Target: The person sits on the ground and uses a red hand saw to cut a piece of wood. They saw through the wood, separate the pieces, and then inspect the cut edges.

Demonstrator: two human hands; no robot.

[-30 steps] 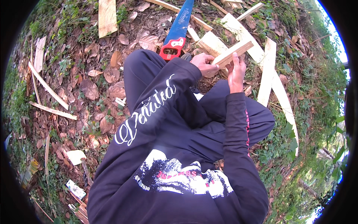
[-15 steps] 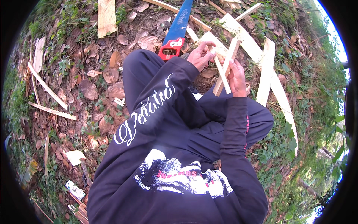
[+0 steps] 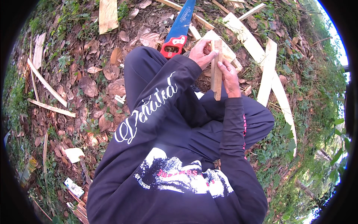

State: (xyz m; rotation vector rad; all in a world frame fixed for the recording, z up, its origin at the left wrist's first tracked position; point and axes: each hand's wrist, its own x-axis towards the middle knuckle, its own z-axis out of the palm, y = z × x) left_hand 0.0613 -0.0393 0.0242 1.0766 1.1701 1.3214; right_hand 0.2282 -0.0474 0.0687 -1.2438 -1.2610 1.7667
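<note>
Both my hands hold a short wooden strip (image 3: 217, 71) upright in front of me, above my bent knees. My left hand (image 3: 201, 54) pinches its upper end from the left. My right hand (image 3: 229, 76) grips its middle from the right. A hand saw (image 3: 179, 28) with a blue blade and a red handle lies on the ground just beyond my left hand. My dark long sleeves and dark trousers fill the middle of the view.
Pale wooden planks (image 3: 266, 71) and offcuts (image 3: 108, 15) lie scattered on ground covered with dry brown leaves (image 3: 89, 86). Thin slats (image 3: 46, 86) lie at the left. Grass and low plants (image 3: 298, 93) grow at the right.
I have turned the wooden strip from lying nearly flat across my hands to standing upright, and both hands have shifted their grip on it.
</note>
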